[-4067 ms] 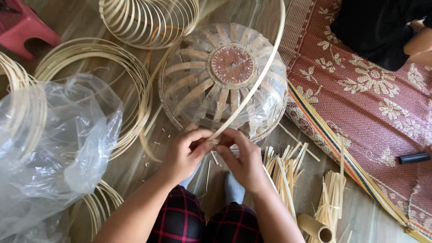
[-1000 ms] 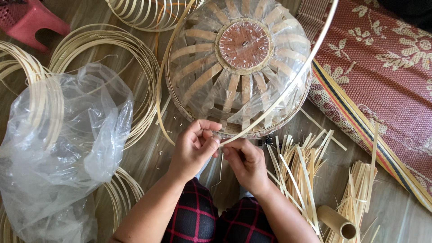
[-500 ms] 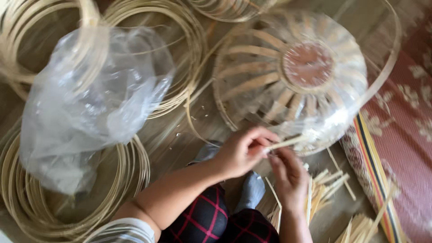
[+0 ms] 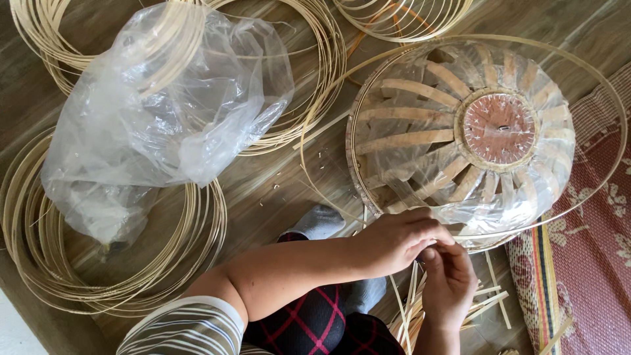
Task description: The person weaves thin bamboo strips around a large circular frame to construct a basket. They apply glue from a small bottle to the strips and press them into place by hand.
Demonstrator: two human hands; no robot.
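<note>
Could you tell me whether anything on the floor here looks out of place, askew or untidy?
Mostly it looks orderly. Two things stand out: a crumpled clear plastic bag lies slumped over the coiled cane hoops, hiding part of them, and small pale offcuts are scattered on the floor beside the upturned basket. Nothing looks broken.

A large clear plastic bag lies crumpled on the wooden floor at the upper left, glossy and see-through, resting over coils of pale bamboo strip that show through its folds; its lower end trails down toward the left edge of the view. A clear plastic film wrapping covers the upturned round basket at the right, drawn tight over the slats and wrinkled along the lower rim. No labels, signs or screens are visible.
</note>
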